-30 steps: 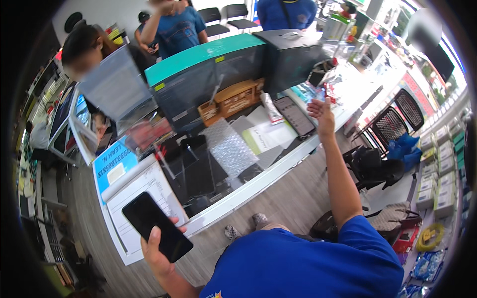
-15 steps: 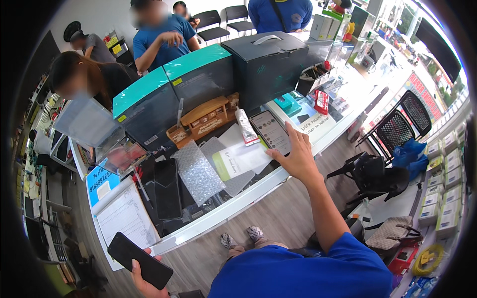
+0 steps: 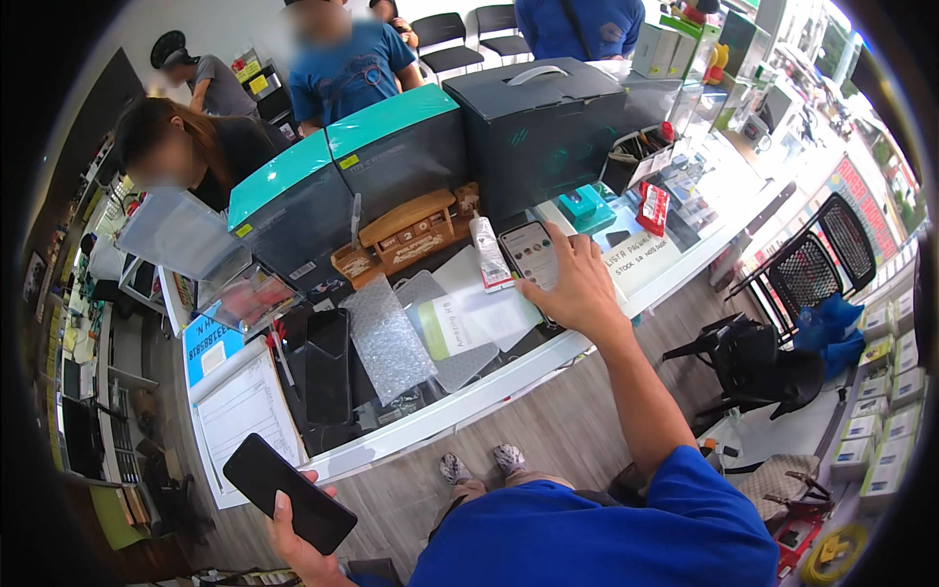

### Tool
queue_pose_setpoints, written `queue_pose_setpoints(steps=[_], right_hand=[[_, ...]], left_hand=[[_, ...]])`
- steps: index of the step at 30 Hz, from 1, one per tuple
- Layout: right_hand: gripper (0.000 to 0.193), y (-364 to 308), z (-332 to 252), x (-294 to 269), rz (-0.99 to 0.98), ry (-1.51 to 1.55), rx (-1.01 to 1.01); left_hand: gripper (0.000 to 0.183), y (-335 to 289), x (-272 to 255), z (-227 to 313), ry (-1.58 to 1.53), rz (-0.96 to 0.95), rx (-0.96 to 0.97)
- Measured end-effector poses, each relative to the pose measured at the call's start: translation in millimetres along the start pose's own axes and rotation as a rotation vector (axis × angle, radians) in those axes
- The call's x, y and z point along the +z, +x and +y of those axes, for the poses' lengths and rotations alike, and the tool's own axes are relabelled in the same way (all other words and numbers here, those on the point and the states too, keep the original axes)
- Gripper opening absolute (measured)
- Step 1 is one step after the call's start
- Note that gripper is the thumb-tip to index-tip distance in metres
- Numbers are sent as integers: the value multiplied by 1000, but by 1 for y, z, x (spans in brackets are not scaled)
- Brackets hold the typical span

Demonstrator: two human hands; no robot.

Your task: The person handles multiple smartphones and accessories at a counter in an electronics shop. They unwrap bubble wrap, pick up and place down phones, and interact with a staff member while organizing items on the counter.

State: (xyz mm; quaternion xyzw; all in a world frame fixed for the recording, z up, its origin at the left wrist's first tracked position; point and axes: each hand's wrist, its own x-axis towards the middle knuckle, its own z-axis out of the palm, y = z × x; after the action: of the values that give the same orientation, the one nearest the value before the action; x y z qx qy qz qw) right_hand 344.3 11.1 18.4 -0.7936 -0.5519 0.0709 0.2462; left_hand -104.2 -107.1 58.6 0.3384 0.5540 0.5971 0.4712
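My left hand (image 3: 301, 536) holds a dark smartphone (image 3: 290, 493), screen black, beyond the counter's front edge at the lower left. At the counter's right part, my right hand (image 3: 582, 284) reaches over a second smartphone (image 3: 528, 248) with a lit screen. Its thumb is at the phone's left edge and its fingers along the right edge; the hand hides the lower part. Beside this phone lies a white and red tube (image 3: 491, 256). To the left are a printed white and green sheet (image 3: 452, 328), a bubble-wrap pouch (image 3: 386, 340) and a black phone (image 3: 328, 367).
Tall dark boxes (image 3: 399, 147) line the counter's far side behind a wooden block calendar (image 3: 409, 235). An open notebook (image 3: 249, 411) lies at the left end, a red packet (image 3: 652, 209) at the right. People stand beyond. Black chairs (image 3: 817, 249) are to the right.
My right hand has shifted further over the lit phone, covering more of it. My left hand still holds its phone. The view has moved slightly; the person beyond the boxes has lowered an arm.
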Motion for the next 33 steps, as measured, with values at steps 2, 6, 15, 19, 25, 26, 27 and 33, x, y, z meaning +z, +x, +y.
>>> queue_pose_setpoints(steps=[2,6,15,19,25,26,27,33], right_hand=[[97,1,3,6,19,-21,-33],[96,-2,0,-2,29,-17,-27],[60,-51,-28,-1,238,364,-178],[36,-61,-73,30,185,829,-250],[38,-119,-234,58,-252,1181,-465],[37,-140,-264,67,-399,1249,-452],[36,-160,-288,83,-551,1273,-505],[27,-297,-448,192,-1286,1037,-642]], left_hand=[[51,-1,-4,-2,-36,-8,-10],[49,5,-5,0,-73,-25,-11],[47,2,-51,1,-204,257,65],[48,-3,-93,5,-399,352,141],[62,7,-186,24,-849,188,250],[58,10,-206,24,-904,187,244],[58,13,-226,21,-997,184,246],[48,43,-382,16,-1195,4,265]])
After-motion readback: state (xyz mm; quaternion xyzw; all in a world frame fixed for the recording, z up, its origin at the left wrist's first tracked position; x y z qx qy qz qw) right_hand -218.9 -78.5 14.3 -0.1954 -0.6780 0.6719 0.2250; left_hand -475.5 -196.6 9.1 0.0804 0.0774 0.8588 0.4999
